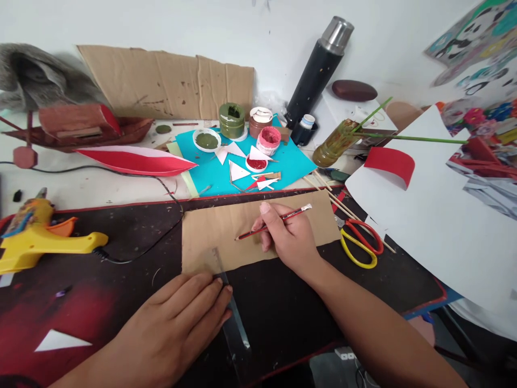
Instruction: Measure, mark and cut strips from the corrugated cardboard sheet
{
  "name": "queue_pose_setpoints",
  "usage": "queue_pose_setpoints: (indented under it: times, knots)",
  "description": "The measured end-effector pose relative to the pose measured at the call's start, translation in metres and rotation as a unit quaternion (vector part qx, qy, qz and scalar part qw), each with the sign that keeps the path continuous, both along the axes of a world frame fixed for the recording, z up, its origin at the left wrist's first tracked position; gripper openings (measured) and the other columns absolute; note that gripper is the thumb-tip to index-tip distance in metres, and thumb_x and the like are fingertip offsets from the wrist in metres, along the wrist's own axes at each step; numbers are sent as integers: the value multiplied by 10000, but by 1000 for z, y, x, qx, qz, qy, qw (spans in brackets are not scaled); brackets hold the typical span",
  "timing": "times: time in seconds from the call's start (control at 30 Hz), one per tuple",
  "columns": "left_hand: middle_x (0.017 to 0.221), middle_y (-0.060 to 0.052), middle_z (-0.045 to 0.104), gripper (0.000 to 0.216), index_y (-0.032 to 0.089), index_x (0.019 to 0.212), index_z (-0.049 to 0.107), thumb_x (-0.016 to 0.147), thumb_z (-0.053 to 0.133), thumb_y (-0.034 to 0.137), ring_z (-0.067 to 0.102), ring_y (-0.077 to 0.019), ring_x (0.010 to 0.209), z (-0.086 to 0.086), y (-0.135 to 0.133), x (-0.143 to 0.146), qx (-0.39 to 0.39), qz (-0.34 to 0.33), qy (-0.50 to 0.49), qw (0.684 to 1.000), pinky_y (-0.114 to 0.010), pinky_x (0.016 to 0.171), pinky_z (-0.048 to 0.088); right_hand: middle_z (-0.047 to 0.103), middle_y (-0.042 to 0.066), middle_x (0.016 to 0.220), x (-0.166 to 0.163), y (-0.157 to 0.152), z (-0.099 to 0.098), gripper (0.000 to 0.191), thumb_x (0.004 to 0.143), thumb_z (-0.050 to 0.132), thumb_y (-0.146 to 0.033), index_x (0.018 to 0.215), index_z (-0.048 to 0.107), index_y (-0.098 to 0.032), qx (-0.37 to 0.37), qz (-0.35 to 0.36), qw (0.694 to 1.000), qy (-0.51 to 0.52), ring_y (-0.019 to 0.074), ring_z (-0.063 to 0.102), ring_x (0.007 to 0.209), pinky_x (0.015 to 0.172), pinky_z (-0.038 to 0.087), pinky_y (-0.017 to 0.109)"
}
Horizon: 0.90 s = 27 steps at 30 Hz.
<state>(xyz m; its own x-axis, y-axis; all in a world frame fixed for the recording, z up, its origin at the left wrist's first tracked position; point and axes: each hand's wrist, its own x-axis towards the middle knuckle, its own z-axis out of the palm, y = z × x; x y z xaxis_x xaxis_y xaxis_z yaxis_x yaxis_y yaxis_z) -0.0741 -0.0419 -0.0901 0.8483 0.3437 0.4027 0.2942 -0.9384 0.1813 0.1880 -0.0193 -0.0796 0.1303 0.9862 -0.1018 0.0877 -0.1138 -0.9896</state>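
Observation:
A red and black pencil is pinched in my right hand, its point low over a piece of brown cardboard. My left hand rests with its fingers together on a ruler. One end of that ruler lies on the cardboard's near left part, and the rest runs toward me over the dark table. My left thumb is hidden. To the right of the cardboard lie scissors with red and yellow handles.
At left sits a yellow glue gun with its black cord. Behind the cardboard, paint jars and paper scraps stand on a blue sheet. A model boat, a black thermos and white paper surround the work area.

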Motion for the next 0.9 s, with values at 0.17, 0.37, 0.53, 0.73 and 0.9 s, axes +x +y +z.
queue_pose_setpoints:
  times: [0.17,0.37,0.53,0.73,0.9]
  knots:
    - [1132,-31,836,363,197,1204,798,1134,444,153,699,-230,1099,6,0,-2,4,-38,4,999,-383,1115,477,567,-43,473,-1,0,1,566,1073,614,-658,746,713,-206,-2,0,1000,1,123,558,430,487,469,250]
    - [1221,-27,844,348,215,1231,807,1115,484,158,716,-224,1146,7,1,-4,15,-58,9,998,-362,1083,536,569,-43,470,0,1,0,574,1075,606,-667,741,710,-213,4,1,1000,-1,123,553,418,481,470,255]
    - [1276,-31,839,347,215,1278,803,1095,512,167,713,-229,1190,5,-2,-5,8,-54,11,998,-364,1084,555,577,-41,472,1,1,-1,577,1071,609,-678,740,712,-216,6,4,1000,-5,127,564,424,489,484,259]
    - [1278,-3,842,407,226,1245,809,1120,429,150,703,-224,1210,5,-2,-3,3,-47,-1,999,-356,1114,520,575,-38,465,0,2,2,593,1039,641,-710,727,713,-211,-5,-3,1000,14,126,557,420,484,480,256]
    - [1380,-29,810,354,217,1314,787,1120,491,212,655,-243,1375,-3,-6,-1,-12,-37,2,999,-369,1207,479,546,-46,440,3,6,1,612,982,687,-758,703,686,-213,-14,-32,995,97,124,533,380,446,469,255]
